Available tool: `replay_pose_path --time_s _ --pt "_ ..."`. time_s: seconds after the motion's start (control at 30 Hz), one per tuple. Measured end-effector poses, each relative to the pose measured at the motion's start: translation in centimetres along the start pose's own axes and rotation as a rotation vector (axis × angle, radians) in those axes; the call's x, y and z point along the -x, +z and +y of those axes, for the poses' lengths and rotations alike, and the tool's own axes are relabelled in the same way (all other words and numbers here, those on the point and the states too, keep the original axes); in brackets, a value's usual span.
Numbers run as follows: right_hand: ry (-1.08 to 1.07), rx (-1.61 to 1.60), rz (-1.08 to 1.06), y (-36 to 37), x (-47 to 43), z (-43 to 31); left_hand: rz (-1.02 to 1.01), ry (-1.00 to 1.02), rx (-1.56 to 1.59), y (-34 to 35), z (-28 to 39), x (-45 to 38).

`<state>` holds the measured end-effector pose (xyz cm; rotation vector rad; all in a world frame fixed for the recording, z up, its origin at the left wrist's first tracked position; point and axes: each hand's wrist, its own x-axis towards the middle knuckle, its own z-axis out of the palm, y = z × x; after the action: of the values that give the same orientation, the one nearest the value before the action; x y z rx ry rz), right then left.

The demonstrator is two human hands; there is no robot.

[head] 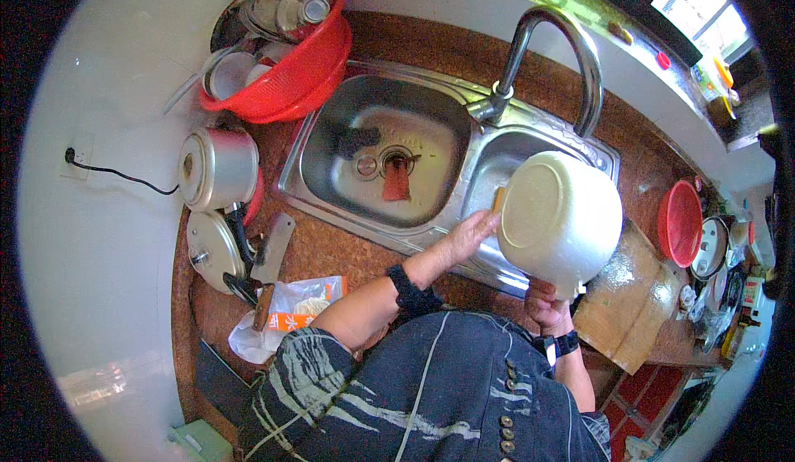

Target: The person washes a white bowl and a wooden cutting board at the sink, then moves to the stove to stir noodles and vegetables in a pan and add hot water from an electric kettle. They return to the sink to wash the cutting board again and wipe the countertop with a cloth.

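Note:
A large aluminium pot (559,213) is tipped on its side over the smaller right sink basin (478,195), its round base turned to the left. My right hand (548,308) grips it at the near side, where part of a handle shows. By the base, my left hand (473,233) holds a small yellow-orange pad (499,200), mostly hidden by the pot and fingers. Above the basin curves the chrome gooseneck faucet (553,18). In the larger left basin (323,145), a reddish piece (396,179) lies by the drain, with a dark patch behind it.
Red plastic baskets (298,89) with dishes stand back left. A pressure cooker pot (220,169), its lid (214,248), a cleaver (273,251) and a plastic bag (304,300) lie on the left. To the right are a wet wooden cutting board (627,294) and a red basin (679,223).

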<state>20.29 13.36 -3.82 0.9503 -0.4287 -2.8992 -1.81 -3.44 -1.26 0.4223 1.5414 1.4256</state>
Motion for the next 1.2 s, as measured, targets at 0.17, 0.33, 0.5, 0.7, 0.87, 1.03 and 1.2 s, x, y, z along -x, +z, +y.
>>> replay_pose_path --time_s 0.17,0.33,0.5,0.7,0.87,1.03,1.2 --pt "-0.112 -0.498 0.118 -0.8 0.5 2.2 -0.244 -0.146 0.350 1.6 0.5 2.1" --pt "-0.061 -0.617 0.149 -2.0 0.5 1.9 -0.459 -0.050 0.577 2.0 3.3 3.1" --pt "-0.031 -0.362 0.123 -1.1 -0.7 1.9 -0.597 0.005 0.618 0.8 6.3 4.6" --pt "-0.082 0.307 0.107 1.8 -1.9 3.4 -0.449 0.221 0.516 -1.1 8.6 7.3" --pt "-0.422 1.084 0.330 3.4 -1.2 3.8 -0.238 0.316 0.179 -7.0 8.6 9.6" --pt "-0.225 0.798 0.235 4.0 -0.5 1.6 -0.028 0.324 0.172 -11.9 9.0 12.0" --pt "-0.471 0.704 0.399 3.9 1.3 -0.4 0.205 0.317 0.240 -14.3 10.9 13.2"
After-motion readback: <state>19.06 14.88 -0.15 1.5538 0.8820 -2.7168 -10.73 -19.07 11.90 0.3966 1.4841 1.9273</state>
